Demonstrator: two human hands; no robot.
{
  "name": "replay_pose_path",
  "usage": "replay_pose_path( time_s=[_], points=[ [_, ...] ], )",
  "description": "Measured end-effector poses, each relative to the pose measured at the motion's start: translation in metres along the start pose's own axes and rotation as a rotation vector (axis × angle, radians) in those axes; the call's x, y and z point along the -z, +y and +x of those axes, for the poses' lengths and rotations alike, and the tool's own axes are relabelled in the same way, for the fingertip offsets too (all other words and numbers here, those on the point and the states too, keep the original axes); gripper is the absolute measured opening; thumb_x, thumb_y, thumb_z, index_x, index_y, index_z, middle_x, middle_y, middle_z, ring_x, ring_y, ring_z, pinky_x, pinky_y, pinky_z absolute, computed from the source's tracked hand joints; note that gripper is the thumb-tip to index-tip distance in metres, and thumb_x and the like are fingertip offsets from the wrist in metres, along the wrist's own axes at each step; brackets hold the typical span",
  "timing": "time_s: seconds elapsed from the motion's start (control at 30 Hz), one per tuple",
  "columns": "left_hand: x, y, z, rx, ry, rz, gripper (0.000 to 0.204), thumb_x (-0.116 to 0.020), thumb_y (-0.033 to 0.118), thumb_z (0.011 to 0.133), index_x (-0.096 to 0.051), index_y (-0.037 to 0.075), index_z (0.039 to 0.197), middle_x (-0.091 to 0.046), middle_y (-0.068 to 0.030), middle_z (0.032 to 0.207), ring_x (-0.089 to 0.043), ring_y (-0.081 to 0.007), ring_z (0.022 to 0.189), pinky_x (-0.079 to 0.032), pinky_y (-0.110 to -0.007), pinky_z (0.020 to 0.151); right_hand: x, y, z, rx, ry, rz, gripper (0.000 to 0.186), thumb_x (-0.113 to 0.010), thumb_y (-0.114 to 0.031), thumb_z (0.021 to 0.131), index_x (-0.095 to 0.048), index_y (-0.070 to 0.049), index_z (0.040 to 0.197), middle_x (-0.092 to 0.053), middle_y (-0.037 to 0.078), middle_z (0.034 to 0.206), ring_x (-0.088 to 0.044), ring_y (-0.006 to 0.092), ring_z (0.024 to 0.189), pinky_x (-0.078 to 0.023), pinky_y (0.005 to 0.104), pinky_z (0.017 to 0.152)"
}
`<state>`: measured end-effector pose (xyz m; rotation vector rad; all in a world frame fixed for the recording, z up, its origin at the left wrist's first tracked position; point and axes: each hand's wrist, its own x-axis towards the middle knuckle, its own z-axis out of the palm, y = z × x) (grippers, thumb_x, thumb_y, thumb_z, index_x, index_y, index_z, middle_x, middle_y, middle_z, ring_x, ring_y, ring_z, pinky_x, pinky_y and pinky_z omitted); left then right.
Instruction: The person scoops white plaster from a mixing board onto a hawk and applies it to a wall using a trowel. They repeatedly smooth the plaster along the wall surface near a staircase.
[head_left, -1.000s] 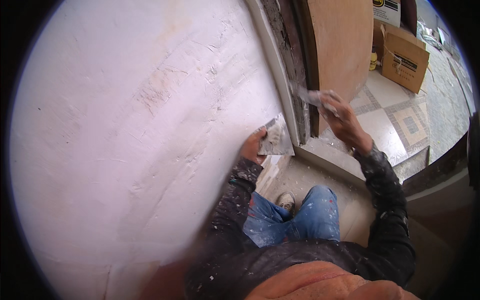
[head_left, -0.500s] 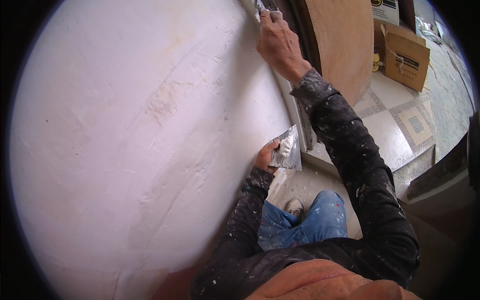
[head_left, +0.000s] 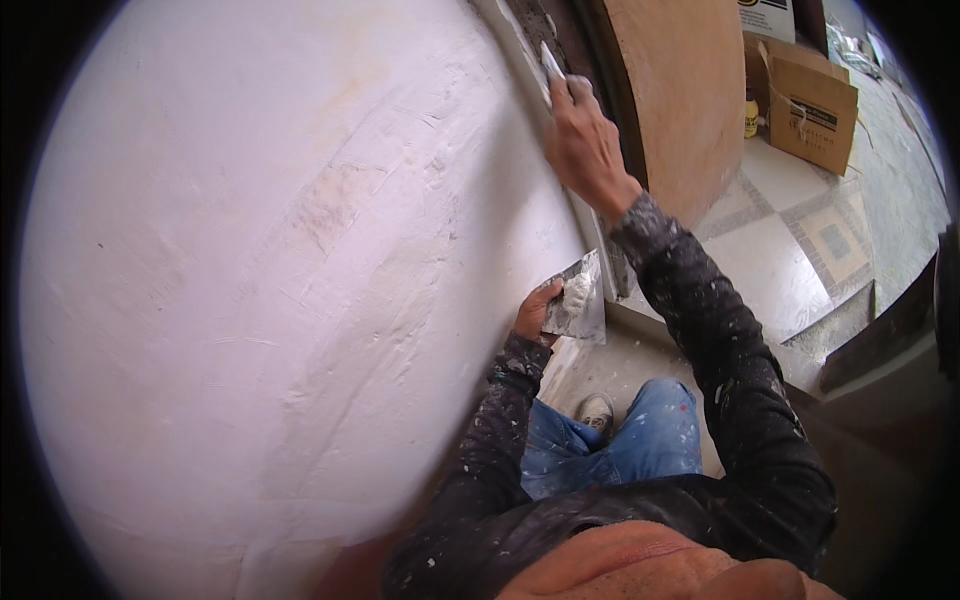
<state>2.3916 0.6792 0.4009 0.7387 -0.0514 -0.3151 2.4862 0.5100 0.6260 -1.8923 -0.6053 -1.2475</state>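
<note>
My right hand (head_left: 590,145) is closed round a putty knife (head_left: 551,62), most of which its fingers hide. The knife's pale end lies against the edge strip (head_left: 519,38) where the white wall meets the dark frame (head_left: 572,45). Lower down, my left hand (head_left: 537,308) grips a flat metal plate (head_left: 590,322) by its left side, with the thumb on top. A lump of white putty (head_left: 577,292) rests on that plate. Rough patches and trowel marks show on the white wall (head_left: 300,270) beside both hands.
Right of the frame stands a brown wooden door (head_left: 680,110). Beyond it, a cardboard box (head_left: 812,115) and a yellow container (head_left: 751,115) are on the tiled floor (head_left: 765,255). A step edge (head_left: 830,322) lies at the right. My shoe (head_left: 596,410) is below the plate.
My right hand has come down along the wall's edge, toward me and slightly right, with the putty knife. My left hand and the plate have hardly moved.
</note>
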Motion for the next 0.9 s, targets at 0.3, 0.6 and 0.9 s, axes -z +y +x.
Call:
replay_pose_path(
  time_s=[0.3, 0.6, 0.9],
  points=[
    [-0.019, 0.002, -0.001, -0.046, 0.055, 0.012, 0.031, -0.052, 0.015, 0.097, -0.055, -0.006, 0.119, -0.065, -0.0166, 0.11, -0.067, -0.0244, 0.096, -0.055, -0.037, 0.089, -0.021, -0.013, 0.046, 0.0, -0.001, -0.076, 0.039, -0.05, 0.0, 0.083, -0.049, 0.01, 0.12, -0.055, 0.029, 0.105, -0.062, 0.0414, 0.086, -0.054, 0.0452, 0.069],
    [-0.022, 0.0, -0.004, -0.006, 0.037, -0.01, 0.03, -0.051, 0.015, 0.097, -0.055, -0.005, 0.118, -0.066, -0.0158, 0.109, -0.067, -0.0245, 0.095, -0.055, -0.037, 0.088, -0.002, 0.007, -0.025, -0.079, -0.047, -0.012, 0.039, -0.05, 0.002, 0.082, -0.049, 0.009, 0.12, -0.053, 0.026, 0.108, -0.061, 0.0415, 0.084, -0.053, 0.0455, 0.068],
    [0.008, -0.001, 0.008, -0.01, -0.029, -0.012, 0.033, -0.054, 0.019, 0.096, -0.054, -0.003, 0.121, -0.065, -0.0147, 0.111, -0.066, -0.0239, 0.098, -0.052, -0.036, 0.091, -0.007, -0.024, 0.091, 0.03, 0.063, -0.075, 0.038, -0.05, -0.004, 0.084, -0.05, 0.005, 0.12, -0.056, 0.026, 0.109, -0.062, 0.0403, 0.09, -0.055, 0.0449, 0.072]
  ],
)
